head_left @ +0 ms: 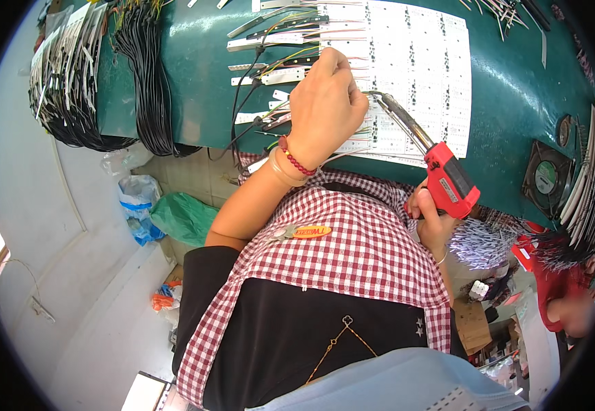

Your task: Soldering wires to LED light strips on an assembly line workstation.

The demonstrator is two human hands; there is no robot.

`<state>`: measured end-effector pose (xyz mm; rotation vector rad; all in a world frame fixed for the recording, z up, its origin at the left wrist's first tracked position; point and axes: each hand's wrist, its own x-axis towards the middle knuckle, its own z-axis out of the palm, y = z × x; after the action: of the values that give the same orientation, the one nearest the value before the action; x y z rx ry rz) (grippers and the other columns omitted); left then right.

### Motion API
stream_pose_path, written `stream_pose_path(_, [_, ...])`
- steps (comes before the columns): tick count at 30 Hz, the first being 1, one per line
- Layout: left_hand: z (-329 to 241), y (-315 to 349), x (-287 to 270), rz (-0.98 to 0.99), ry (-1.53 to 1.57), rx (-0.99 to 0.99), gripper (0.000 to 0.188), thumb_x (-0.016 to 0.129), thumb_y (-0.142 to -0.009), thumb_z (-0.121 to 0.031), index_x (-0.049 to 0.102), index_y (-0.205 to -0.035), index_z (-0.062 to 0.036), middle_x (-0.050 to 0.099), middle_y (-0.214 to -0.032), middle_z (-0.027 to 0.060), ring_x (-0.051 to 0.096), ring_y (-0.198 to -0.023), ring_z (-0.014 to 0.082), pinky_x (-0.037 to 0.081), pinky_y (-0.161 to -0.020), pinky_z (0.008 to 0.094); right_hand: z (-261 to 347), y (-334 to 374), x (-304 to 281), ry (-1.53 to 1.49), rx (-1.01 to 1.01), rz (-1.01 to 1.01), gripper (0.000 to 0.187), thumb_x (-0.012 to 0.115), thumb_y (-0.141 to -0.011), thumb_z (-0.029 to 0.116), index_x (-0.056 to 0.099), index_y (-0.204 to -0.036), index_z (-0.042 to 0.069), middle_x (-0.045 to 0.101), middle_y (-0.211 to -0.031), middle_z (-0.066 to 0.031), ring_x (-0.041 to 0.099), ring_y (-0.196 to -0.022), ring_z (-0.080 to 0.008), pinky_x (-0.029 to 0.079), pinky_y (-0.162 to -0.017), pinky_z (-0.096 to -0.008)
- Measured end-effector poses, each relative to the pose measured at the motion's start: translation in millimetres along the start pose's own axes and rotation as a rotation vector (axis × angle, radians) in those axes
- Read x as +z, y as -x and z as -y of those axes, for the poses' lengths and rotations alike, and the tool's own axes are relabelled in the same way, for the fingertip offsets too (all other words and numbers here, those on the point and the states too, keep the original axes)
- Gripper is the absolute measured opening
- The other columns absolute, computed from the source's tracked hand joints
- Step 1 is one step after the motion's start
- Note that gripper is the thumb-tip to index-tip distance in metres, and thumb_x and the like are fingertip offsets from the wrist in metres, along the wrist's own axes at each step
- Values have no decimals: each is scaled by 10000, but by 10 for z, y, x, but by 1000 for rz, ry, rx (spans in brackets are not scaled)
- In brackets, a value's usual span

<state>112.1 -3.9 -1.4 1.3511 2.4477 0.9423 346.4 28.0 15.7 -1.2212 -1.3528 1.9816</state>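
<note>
Green desk (516,89) fills the far side, white panel of circuit strips (414,61) lying flat on it. Right hand (429,218) grips red soldering gun (448,179) near the desk's near edge, tip on the panel. Left hand (325,106), farther in, pinches thin wires (290,58) at the panel's left edge.

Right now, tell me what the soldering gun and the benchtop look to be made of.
Soldering gun: red body, probably moulded plastic with a slight sheen; its long barrel looks like bare grey metal. Benchtop: a smooth dark green surface with soft glare, perhaps a rubber or vinyl mat.
</note>
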Motion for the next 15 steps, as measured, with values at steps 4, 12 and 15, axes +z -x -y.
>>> stream_pose_path(4, [-12,-3,-5,-8,-2,-4,83,597,-642,-44,570,-646,35,517,-874,91,562,-712,259,475,-572,366,-20,5,-25,135,-22,54,124,537,-837,76,490,-901,-19,476,-593,-39,414,-460,-90,354,-449,-240])
stream_pose_path(12, [-4,9,1,-7,-33,20,87,599,-646,-48,573,-657,34,520,-875,97,567,-712,260,481,-574,364,-16,50,-26,-105,-94,23,318,514,-863,81,438,-1149,-33,476,-638,-50,393,-476,-95,359,-469,-262])
stream_pose_path(15, [76,10,17,-14,11,57,80,608,-656,-46,567,-670,22,519,-890,95,571,-698,261,484,-563,356,19,20,-21,-114,-85,-10,316,506,-863,55,433,-1149,-57,480,-608,-39,403,-489,-86,372,-497,-248])
